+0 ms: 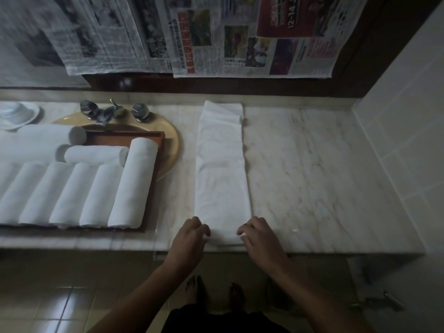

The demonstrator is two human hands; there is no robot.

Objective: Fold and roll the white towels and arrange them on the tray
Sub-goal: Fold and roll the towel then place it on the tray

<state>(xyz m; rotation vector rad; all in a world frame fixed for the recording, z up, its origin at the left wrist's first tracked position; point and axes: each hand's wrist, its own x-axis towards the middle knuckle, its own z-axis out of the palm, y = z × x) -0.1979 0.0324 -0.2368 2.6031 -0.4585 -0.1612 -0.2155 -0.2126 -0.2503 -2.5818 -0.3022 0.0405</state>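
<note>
A pale marble counter [312, 176] spans the middle of the frame. At the centre a long folded white towel [222, 169] lies flat on it, running from the back edge to the near edge. At the left a wooden tray [125, 133] sits partly over a beige sink [174, 145] set into the counter. A chrome tap [108, 112] stands behind the sink, and white dishes [16, 114] sit at the upper left.

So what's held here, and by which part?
The folded white towel: left hand and right hand each pinch a corner of its near end.

Bathroom, marble vanity counter [312, 164], basin taps [105, 112]
</note>
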